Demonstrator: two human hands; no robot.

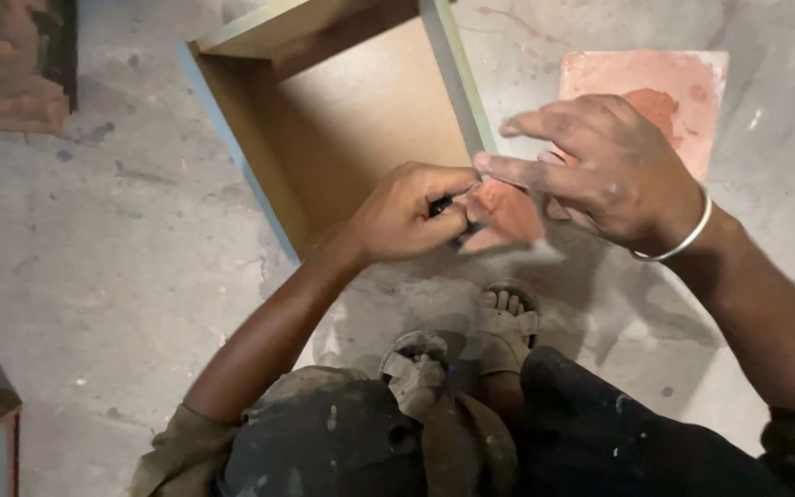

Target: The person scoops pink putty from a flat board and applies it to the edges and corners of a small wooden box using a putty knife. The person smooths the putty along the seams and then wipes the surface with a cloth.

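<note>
Reddish sandpaper piece (506, 213) sat between both hands, over concrete floor (121, 276). Left hand (409, 213) curled tight, pinching small dark tool (441, 206) against paper's left edge. Right hand (614, 170) fingers spread, fingertips pressing paper. Open wooden drawer box (351, 120) just beyond left hand; pink slab (683, 83) behind right hand.

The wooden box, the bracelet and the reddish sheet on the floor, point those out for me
wooden box (361, 120), head view, on its brown inner panel.
bracelet (687, 237), head view, on the silver band at the right wrist.
reddish sheet (683, 78), head view, on its bare upper part.

Carpentry workshop (dusty concrete floor (121, 276), unfinished drawer box (361, 120))
</note>
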